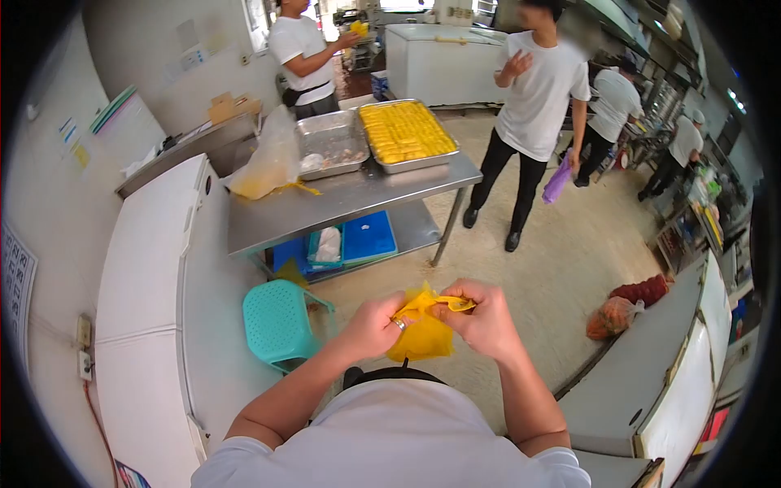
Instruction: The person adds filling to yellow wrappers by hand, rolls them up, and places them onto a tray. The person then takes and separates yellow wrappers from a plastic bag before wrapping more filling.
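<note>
In front of my waist, a thin, crumpled yellow sheet that looks like a plastic bag (426, 340) hangs between my hands. My left hand (376, 327), with a ring on one finger, is closed on its gathered top from the left. From the right, my right hand (482, 319) pinches a twisted strip of the same yellow material. The lower part of the bag hangs loose below my fingers. My fingertips partly cover the gathered part.
A steel table (358, 200) ahead bears a tray of yellow rolls (408, 130), a stained metal tray (329, 167) and a clear bag (272, 159). A teal stool (278, 324) stands left, beside a white freezer (146, 268). A person (537, 98) holds a purple bag (558, 180).
</note>
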